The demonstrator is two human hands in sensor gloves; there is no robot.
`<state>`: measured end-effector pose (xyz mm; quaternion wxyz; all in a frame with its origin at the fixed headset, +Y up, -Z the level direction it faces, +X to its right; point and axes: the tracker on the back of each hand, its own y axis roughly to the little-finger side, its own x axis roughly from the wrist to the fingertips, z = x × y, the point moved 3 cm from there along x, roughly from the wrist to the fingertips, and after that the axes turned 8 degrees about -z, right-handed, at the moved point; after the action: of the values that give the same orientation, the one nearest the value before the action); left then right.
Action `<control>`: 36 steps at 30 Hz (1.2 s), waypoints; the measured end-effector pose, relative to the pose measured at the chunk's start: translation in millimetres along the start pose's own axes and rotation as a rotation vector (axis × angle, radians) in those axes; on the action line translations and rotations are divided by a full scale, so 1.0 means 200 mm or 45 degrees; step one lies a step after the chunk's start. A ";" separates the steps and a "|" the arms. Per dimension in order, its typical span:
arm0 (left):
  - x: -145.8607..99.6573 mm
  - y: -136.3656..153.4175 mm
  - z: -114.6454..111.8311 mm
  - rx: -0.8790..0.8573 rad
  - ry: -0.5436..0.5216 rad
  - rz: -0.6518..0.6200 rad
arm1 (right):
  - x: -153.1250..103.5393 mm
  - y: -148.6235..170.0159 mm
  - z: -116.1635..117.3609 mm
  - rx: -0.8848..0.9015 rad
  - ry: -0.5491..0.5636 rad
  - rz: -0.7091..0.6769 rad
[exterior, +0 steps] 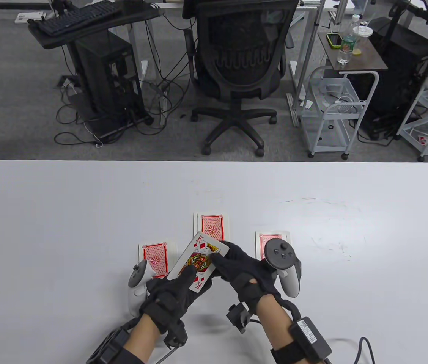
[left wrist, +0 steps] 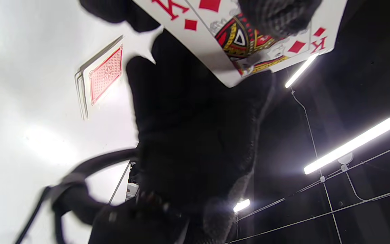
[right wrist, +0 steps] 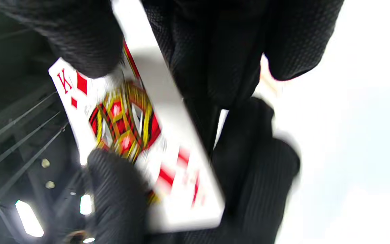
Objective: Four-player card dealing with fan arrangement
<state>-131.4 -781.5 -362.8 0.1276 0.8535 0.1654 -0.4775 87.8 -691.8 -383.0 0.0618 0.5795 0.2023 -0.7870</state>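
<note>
While pinched: king of diamonds (exterior: 199, 261)

three face-down piles (exterior: 212, 226), one face-up king (exterior: 199, 261), two hands (exterior: 242, 271)

Left hand (exterior: 168, 294) and right hand (exterior: 242, 271) raised together at table centre, fingers curled, both pinching something.

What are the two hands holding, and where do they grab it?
Both hold one face-up king of diamonds playing card: the left hand at its near end, the right hand pinching its far right edge.
</note>
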 end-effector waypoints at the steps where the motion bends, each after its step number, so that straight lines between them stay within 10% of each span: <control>1: 0.00 0.00 0.00 0.035 0.026 0.017 | 0.02 -0.08 -0.04 -0.132 0.042 -0.094; 12: -0.02 -0.04 -0.02 0.200 0.040 0.035 | 0.13 -0.29 0.04 -0.193 0.026 -0.426; 18: -0.02 -0.07 -0.04 0.191 0.035 -0.007 | 0.10 -0.20 -0.02 -0.280 0.150 -0.213; 36: -0.03 -0.06 0.01 0.235 0.021 0.035 | 0.13 -0.19 -0.01 -0.008 -0.011 -0.398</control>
<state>-141.2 -773.3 -358.8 0.0536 0.8677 0.1100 -0.4818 68.3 -653.8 -398.1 -0.0588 0.5373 0.2923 -0.7890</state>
